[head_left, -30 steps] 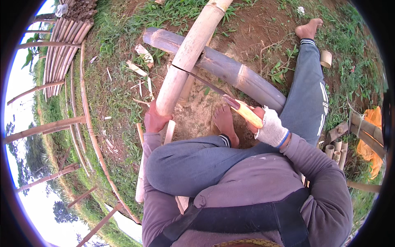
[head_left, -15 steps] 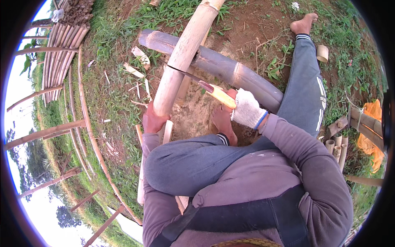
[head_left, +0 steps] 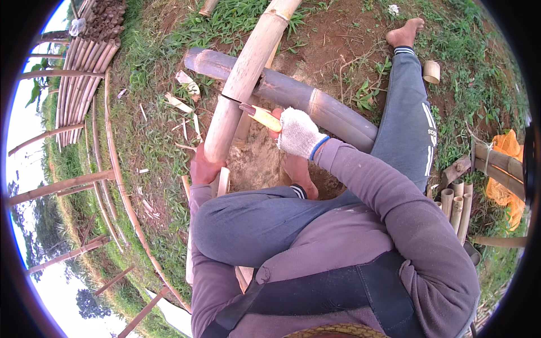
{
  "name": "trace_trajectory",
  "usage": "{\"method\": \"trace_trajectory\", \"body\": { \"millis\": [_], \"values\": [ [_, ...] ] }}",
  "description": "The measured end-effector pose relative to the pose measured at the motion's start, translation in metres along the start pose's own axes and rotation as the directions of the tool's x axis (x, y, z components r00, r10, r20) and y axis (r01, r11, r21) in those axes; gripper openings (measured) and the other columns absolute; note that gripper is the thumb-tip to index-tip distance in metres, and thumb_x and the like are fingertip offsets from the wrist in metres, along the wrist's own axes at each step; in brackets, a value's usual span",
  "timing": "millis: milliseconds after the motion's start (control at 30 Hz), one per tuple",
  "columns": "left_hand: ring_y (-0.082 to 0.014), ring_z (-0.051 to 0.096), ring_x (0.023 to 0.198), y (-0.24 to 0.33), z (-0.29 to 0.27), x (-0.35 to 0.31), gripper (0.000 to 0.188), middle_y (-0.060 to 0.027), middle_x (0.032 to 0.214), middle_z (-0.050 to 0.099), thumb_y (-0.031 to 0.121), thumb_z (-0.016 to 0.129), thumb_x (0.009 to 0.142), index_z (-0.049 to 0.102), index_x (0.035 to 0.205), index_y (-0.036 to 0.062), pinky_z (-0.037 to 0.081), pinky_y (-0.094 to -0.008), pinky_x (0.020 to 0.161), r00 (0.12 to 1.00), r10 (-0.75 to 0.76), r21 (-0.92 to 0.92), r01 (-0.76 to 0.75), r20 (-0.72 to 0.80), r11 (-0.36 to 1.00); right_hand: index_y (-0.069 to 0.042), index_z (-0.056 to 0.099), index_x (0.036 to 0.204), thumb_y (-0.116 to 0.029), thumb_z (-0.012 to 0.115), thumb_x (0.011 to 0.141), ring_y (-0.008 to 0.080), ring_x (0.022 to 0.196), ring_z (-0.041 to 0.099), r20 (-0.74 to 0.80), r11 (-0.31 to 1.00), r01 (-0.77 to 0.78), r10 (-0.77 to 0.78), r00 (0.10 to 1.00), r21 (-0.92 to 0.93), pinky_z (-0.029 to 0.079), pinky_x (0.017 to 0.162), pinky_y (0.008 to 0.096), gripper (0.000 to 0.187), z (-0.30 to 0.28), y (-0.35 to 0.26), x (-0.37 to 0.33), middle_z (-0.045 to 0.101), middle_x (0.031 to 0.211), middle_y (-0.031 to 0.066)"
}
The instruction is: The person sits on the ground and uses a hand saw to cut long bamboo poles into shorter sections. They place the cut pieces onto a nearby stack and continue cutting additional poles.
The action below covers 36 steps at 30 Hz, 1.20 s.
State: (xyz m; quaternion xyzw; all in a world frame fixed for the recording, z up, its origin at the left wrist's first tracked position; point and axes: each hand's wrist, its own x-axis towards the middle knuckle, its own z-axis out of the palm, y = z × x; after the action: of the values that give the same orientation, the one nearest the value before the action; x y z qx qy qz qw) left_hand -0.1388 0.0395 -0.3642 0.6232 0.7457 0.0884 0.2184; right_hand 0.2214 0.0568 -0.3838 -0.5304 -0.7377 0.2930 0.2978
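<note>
Right hand (head_left: 298,134), in a white knit glove with blue cuff, closed around the yellow handle of a saw (head_left: 263,117). Left hand (head_left: 206,166), bare, wrapped on the lower end of a pale bamboo pole (head_left: 241,79); some of its fingers hidden. Saw blade meets a dark cut across the pole, above the left hand. Pole lies slantwise over a thick grey log (head_left: 341,112); log's right end just beside the outstretched leg (head_left: 403,127). Bent leg (head_left: 248,225) nearer the body. Pale wood scraps (head_left: 189,84) on the ground left of the pole. Farther right: short tubes (head_left: 457,208), orange netting (head_left: 510,197). Far upper left: stacked poles (head_left: 84,84).
</note>
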Motion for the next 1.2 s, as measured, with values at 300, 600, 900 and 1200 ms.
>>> {"method": "trace_trajectory", "body": {
  "millis": [300, 600, 900, 1200],
  "values": [
    [-0.0443, 0.076, 0.113, -0.010, -0.002, -0.006, 0.092, -0.0268, 0.124, 0.076, 0.033, 0.095, 0.062, 0.062, 0.144, 0.0081, 0.060, -0.0511, 0.094, 0.999, -0.043, 0.018, 0.043, 0.009, 0.999, -0.009, 0.072, 0.116, -0.026, 0.079, 0.086, 0.0429, 0.077, 0.073, 0.097, 0.999, 0.014, -0.011, 0.995, -0.032, 0.059, 0.069, 0.0532, 0.035, -0.010, 0.034, -0.067, 0.072, 0.081, 0.0190],
    [-0.0411, 0.078, 0.108, -0.009, -0.013, -0.009, 0.094, -0.0249, 0.118, 0.078, 0.032, 0.094, 0.063, 0.060, 0.147, 0.0078, 0.061, -0.0488, 0.092, 0.995, -0.036, 0.014, 0.038, -0.096, 0.999, -0.011, 0.072, 0.104, -0.034, 0.080, 0.092, 0.0351, 0.070, 0.068, 0.016, 0.985, 0.162, -0.161, 0.987, -0.057, 0.052, 0.062, 0.0479, 0.026, -0.038, 0.029, -0.077, 0.064, 0.079, 0.0092],
    [-0.0437, 0.074, 0.112, -0.013, -0.047, -0.024, 0.091, -0.0220, 0.123, 0.075, 0.033, 0.092, 0.061, 0.061, 0.145, 0.0117, 0.059, -0.0516, 0.095, 0.937, -0.078, 0.073, 0.109, -0.339, 0.991, -0.004, 0.067, 0.100, -0.020, 0.076, 0.101, 0.0407, 0.071, 0.062, -0.224, 0.931, 0.142, -0.226, 0.948, -0.337, 0.048, 0.064, 0.0469, 0.018, -0.145, 0.051, -0.101, 0.062, 0.080, 0.0166],
    [-0.0371, 0.072, 0.115, 0.032, -0.095, -0.124, 0.081, -0.0114, 0.125, 0.075, 0.032, 0.090, 0.064, 0.063, 0.138, 0.0131, 0.056, -0.0502, 0.098, 0.710, 0.085, 0.198, 0.078, -0.699, 0.977, 0.008, 0.062, 0.139, -0.036, 0.086, 0.094, 0.0410, 0.110, 0.073, 0.051, 0.820, -0.165, 0.230, 0.972, -0.548, 0.057, 0.097, 0.0518, 0.067, -0.123, 0.174, -0.048, 0.074, 0.121, 0.0254]
  ]
}}
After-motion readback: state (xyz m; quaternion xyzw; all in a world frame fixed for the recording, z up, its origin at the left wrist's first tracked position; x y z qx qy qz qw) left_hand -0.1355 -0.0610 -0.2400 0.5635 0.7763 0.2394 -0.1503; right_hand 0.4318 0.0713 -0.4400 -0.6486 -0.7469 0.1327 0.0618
